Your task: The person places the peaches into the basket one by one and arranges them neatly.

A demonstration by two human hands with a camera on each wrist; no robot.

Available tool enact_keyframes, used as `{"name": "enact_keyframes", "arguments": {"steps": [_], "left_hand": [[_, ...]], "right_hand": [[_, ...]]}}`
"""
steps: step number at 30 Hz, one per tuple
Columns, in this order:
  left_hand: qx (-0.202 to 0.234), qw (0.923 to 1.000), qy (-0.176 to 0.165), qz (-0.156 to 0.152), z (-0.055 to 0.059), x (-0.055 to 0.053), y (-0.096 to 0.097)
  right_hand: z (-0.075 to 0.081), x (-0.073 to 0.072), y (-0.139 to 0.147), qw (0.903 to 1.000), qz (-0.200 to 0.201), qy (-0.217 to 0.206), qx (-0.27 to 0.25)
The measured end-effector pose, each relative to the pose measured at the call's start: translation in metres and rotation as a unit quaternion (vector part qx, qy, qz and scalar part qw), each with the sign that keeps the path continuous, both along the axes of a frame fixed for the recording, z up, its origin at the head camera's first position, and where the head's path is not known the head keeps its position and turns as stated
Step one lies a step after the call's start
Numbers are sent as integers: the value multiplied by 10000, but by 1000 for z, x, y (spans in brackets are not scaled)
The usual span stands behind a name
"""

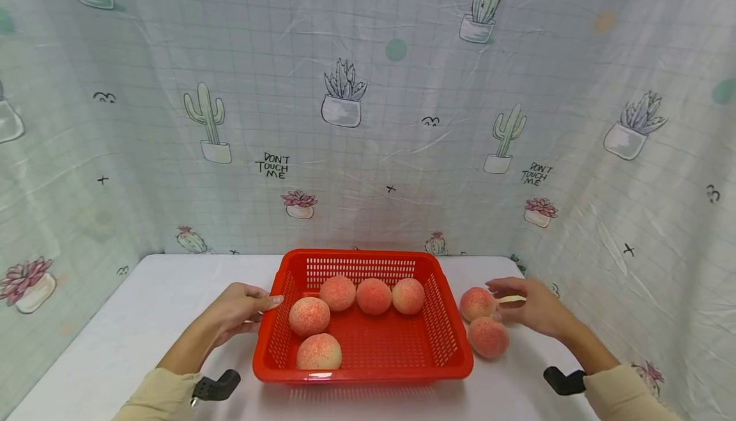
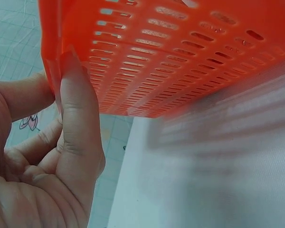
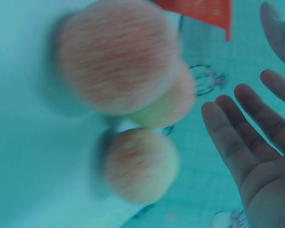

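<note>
A red plastic basket with slotted walls stands on the table with several peaches inside, among them a peach by its left wall and another peach at the front left. My left hand pinches the basket's left rim, with the thumb on one side in the left wrist view. Outside the basket's right wall lie a front peach and a rear peach. Over them my right hand is spread, holding nothing. A third peach shows in the right wrist view; from the head my hand mostly hides it.
The white table extends left of the basket. A curtain printed with cacti hangs behind the table and along both sides. Each wrist wears a dark strap, such as the left strap.
</note>
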State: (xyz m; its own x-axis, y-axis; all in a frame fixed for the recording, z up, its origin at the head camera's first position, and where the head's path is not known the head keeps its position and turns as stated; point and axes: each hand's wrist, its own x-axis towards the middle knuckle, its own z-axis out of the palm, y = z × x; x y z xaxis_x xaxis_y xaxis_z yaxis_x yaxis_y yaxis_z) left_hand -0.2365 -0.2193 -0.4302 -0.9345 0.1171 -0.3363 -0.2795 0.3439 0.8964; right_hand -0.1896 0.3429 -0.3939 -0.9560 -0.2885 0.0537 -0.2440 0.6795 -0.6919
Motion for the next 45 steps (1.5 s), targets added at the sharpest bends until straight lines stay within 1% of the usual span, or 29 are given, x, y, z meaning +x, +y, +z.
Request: {"name": "enact_keyframes", "arguments": {"steps": [5, 6, 10, 13, 17, 21, 24, 27, 30, 33, 37, 41, 45], "left_hand": [[86, 9999, 53, -51, -1, 1, -1], [103, 9999, 42, -17, -1, 1, -1], [82, 10000, 30, 2, -2, 2, 0], [70, 10000, 20, 5, -2, 2, 0], [87, 10000, 31, 6, -1, 3, 0], [97, 9999, 31, 8, 0, 4, 0], [117, 9999, 37, -18, 1, 3, 0], [125, 9999, 49, -44, 0, 2, 0], [130, 9999, 43, -27, 0, 2, 0], [137, 9999, 67, -56, -1, 1, 0], [158, 9999, 45, -32, -2, 2, 0], [134, 9999, 14, 31, -1, 2, 0], [117, 9999, 15, 39, 1, 2, 0]], "right_hand": [[-31, 16, 12, 9998, 17, 101, 161], [-38, 18, 12, 9998, -5, 115, 170], [-60, 24, 10, 9995, -243, 85, 172], [-71, 26, 6, 9981, -567, 82, 207], [-76, 25, 1, 9956, -867, 180, 297], [-74, 24, -2, 9947, -959, 204, 313], [-71, 24, -2, 9953, -900, 163, 314], [-68, 25, -1, 9963, -777, 151, 323], [-64, 26, 0, 9979, -537, 286, 233], [-58, 27, 2, 9984, -236, 494, 171], [-47, 28, 3, 9979, -13, 640, 112], [-34, 29, -1, 9976, 100, 682, 118], [-24, 30, -5, 9973, 103, 715, 149]]}}
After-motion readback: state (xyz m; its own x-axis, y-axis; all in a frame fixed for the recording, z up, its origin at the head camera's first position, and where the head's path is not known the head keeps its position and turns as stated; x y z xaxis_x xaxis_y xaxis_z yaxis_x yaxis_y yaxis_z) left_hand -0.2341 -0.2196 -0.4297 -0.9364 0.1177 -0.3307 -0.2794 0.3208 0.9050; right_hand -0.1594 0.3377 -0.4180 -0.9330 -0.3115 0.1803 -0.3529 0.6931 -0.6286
